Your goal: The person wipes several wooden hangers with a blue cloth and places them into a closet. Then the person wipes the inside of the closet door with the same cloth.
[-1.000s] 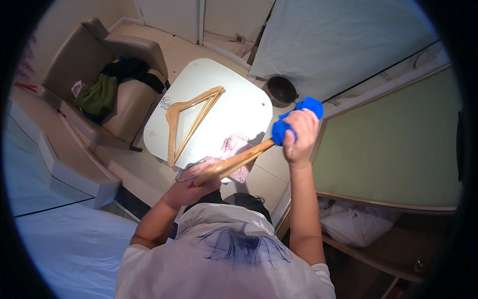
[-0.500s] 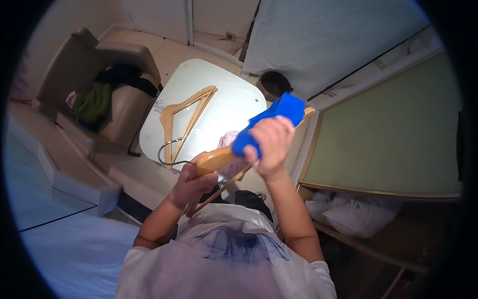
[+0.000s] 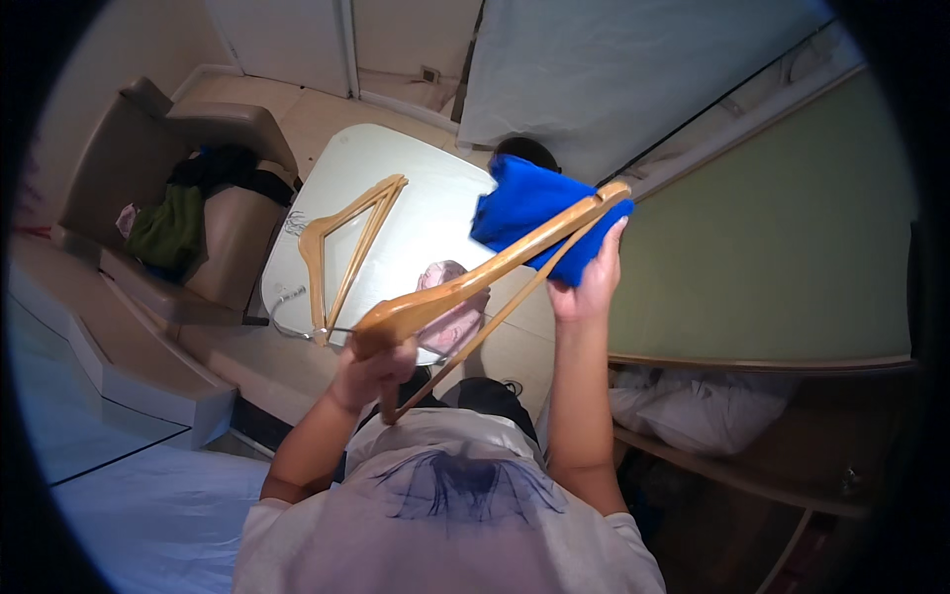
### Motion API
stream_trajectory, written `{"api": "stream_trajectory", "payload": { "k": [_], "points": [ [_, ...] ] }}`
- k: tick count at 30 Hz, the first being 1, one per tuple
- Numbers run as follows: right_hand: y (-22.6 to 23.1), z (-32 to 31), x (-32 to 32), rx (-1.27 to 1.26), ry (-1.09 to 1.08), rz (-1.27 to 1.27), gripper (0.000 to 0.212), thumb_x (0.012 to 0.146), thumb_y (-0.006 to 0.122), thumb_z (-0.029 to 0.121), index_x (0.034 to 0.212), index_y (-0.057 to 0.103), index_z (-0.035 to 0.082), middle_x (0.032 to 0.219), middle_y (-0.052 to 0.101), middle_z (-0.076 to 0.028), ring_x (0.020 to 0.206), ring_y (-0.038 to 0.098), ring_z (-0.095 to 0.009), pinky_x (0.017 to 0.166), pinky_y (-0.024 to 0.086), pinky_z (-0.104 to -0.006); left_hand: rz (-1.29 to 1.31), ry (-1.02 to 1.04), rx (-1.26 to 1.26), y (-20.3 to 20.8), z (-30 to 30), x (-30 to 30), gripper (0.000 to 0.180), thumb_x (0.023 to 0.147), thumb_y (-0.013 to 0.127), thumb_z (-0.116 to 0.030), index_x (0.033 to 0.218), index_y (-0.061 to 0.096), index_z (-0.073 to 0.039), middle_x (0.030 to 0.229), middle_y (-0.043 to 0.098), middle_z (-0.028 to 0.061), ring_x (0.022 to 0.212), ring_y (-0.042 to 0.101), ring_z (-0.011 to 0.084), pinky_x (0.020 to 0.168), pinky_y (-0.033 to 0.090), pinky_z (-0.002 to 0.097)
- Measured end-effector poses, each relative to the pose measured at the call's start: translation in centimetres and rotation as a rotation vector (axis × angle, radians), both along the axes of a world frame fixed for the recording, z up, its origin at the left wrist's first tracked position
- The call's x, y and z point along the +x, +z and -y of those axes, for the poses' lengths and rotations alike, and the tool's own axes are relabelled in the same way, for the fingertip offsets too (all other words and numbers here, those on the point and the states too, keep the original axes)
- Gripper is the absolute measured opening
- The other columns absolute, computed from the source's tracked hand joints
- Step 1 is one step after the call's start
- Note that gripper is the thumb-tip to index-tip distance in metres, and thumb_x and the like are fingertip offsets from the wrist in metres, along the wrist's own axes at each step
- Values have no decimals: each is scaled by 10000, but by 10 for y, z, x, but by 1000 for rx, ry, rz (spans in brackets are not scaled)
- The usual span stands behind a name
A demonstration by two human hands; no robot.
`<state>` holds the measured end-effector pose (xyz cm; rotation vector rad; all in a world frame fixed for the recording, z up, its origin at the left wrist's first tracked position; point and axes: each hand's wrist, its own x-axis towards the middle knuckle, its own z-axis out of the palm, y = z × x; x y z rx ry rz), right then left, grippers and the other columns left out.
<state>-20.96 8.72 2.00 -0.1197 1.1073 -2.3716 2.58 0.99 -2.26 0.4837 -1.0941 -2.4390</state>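
My left hand (image 3: 372, 376) is closed round a wooden clothes hanger (image 3: 515, 247) near its metal hook, and the hanger slants up to the right over the table's edge. A bright blue cloth (image 3: 529, 203) lies spread behind and under the hanger's far end. Beneath that end, my right hand (image 3: 591, 287) grips the cloth from below, with the thumb up along the side and most fingers hidden by the fabric. Partly behind the hanger, a pink printed cloth (image 3: 452, 327) rests at the near edge of the white table (image 3: 435, 203).
More wooden hangers (image 3: 315, 262) lie stacked on the table. At the left, a tan armchair (image 3: 233, 233) bears green and dark clothing (image 3: 168, 233). A dark round bin (image 3: 526, 151) stands behind the table. On the right are a green panel (image 3: 752, 247) and a shelf holding white bags (image 3: 708, 411).
The blue cloth, bunched round the hanger under my right hand before, is now spread out behind it. My right hand has turned and moved right, below the hanger's end.
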Motion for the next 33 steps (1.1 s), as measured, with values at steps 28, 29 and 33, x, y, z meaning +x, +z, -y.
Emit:
{"api": "stream_trajectory", "payload": {
  "k": [28, 29, 33],
  "points": [
    [-14, 7, 36, 674, -93, -866, 560, 809, 562, 136, 1281, 285, 15, 1029, 535, -143, 904, 534, -193, 798, 422, -296, -34, 49, 99, 26, -36, -51, 136, 793, 539, -143, 855, 471, -43, 584, 398, -40, 468, 366, 40, 417, 294, 183],
    [-6, 10, 22, 684, -197, -967, 560, 805, 562, 120, 1279, 284, 12, 1042, 527, -143, 920, 529, -204, 815, 417, -297, 24, 5, -26, 24, -43, -48, 131, 801, 548, -154, 843, 479, -50, 589, 407, -49, 480, 370, 30, 430, 303, 179],
    [30, 11, -7, 528, -275, -748, 508, 795, 527, 31, 1251, 305, 12, 1067, 504, -149, 923, 530, -221, 839, 413, -322, -38, -139, -78, 25, -57, -53, 97, 857, 505, -138, 790, 496, -69, 588, 409, -59, 519, 362, 8, 461, 302, 167]
  ]
}}
